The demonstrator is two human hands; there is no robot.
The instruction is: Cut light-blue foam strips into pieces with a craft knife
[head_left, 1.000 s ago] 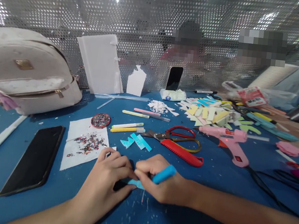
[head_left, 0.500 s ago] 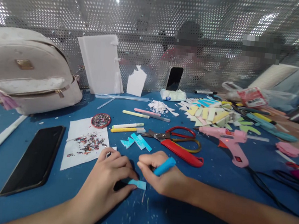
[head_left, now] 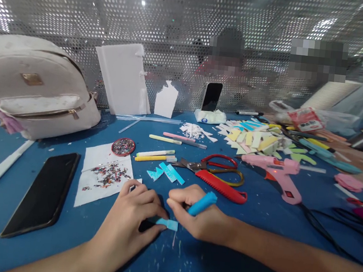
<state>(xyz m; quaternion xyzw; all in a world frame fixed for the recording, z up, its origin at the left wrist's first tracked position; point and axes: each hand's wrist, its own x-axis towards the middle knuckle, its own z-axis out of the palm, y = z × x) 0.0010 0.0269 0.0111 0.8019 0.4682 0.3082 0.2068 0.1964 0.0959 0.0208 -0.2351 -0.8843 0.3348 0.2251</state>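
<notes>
My left hand [head_left: 137,218] rests on the blue table, its thumb and fingers pinching a small light-blue strip [head_left: 171,225] whose end sticks out to the right. Part of a white-and-dark object shows under the fingertips, mostly hidden. Just to the right, my right hand [head_left: 197,213] is closed around a blue marker [head_left: 203,203]. The marker's tip is hidden behind the fingers, so I cannot tell whether it touches the strip. Beyond both hands lie a few blue-coloured pieces [head_left: 171,172]. Red-handled scissors [head_left: 194,165] and a red utility knife [head_left: 221,185] sit above my right hand.
A black phone [head_left: 44,193] and a white sheet with glitter bits [head_left: 90,187] lie left. Several markers [head_left: 155,152] are mid-table. A pink glue gun [head_left: 275,165] with its cord is right, near a heap of cut pieces [head_left: 252,137]. A backpack [head_left: 41,82] stands back left.
My right hand and the blue marker have shifted very slightly to the right. My left hand and the strip look unchanged.
</notes>
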